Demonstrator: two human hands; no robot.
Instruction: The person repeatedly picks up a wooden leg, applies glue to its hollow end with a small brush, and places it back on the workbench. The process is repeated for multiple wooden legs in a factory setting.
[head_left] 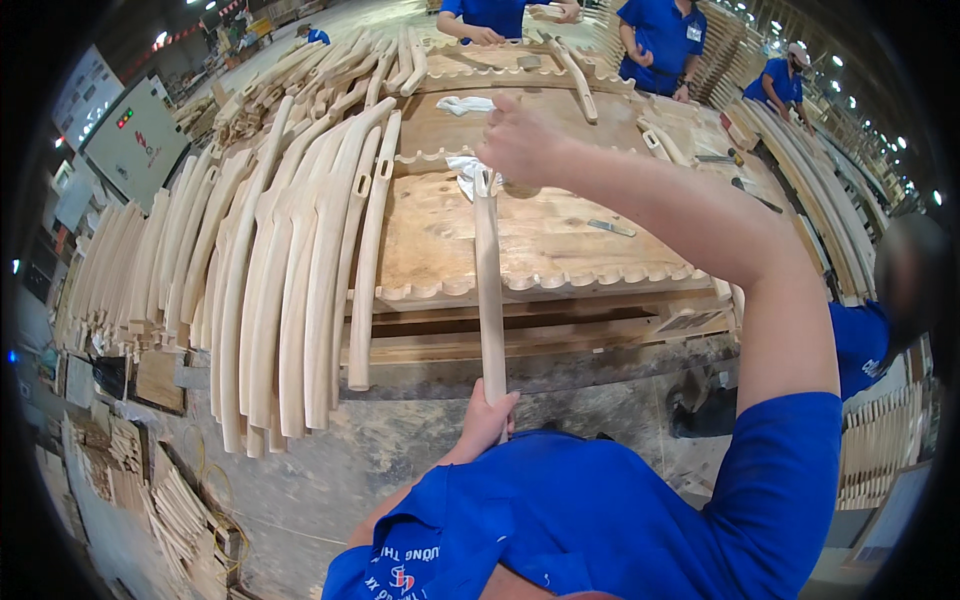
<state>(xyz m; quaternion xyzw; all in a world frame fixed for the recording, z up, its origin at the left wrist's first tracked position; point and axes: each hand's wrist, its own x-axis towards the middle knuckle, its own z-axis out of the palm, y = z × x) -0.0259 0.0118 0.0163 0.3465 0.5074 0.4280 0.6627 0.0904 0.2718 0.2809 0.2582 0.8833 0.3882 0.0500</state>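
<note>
A pale wooden chair-leg-like piece (488, 290) extends away from my body over the bench edge. My left hand (485, 415) is wrapped round its near end. The far end has a slot cut in it and lies by a crumpled white cloth (463, 172). My right hand (522, 145) is raised just beyond and to the right of that slotted end, fingers curled closed. What it holds, if anything, is hidden. A second white cloth (465, 105) lies farther back on the plywood bench top (430, 235).
Many similar wooden pieces (320, 230) are stacked along the left, overhanging the bench. Scalloped wooden strips (560, 280) cross the bench top. A small flat tool (611, 228) lies at right. Co-workers in blue stand at the far side; another person (860, 340) is close at right.
</note>
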